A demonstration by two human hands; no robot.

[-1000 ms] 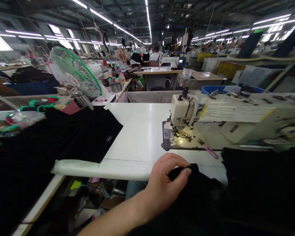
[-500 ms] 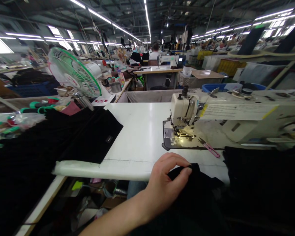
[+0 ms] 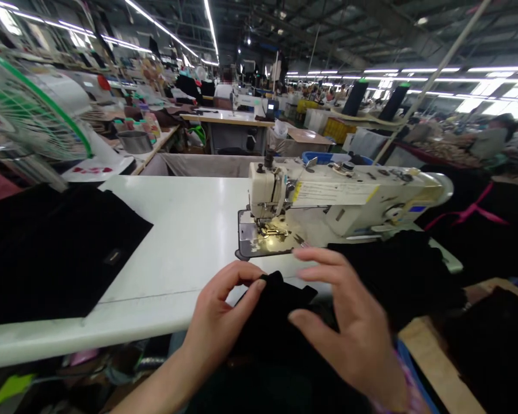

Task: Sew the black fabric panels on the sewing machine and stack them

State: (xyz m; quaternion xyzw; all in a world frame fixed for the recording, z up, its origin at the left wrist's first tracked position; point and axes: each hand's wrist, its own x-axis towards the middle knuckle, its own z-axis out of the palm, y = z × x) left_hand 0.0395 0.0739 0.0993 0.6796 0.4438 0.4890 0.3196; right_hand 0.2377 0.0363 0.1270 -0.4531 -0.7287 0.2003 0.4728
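Observation:
Between the thumb and fingers of my left hand (image 3: 224, 310) is pinched the edge of a black fabric piece (image 3: 280, 322), which hangs down over the table's front edge. My right hand (image 3: 349, 322), slightly blurred, hovers to the right of that fabric with thumb and fingers spread, holding nothing. Beyond both hands stands a cream sewing machine (image 3: 311, 190), its needle area lit. Thread snips (image 3: 301, 241) lie beside the needle plate, their handles partly hidden behind my right fingers.
A black garment with a small label (image 3: 69, 253) lies on the left of the white table (image 3: 176, 241). More black fabric (image 3: 397, 264) is heaped at the right. A green-rimmed fan (image 3: 34, 109) stands at the far left; a cardboard box (image 3: 440, 362) is low on the right.
The view has turned to the right. My right hand has come into view, open, near the black fabric. My left hand keeps its pinch on the fabric edge.

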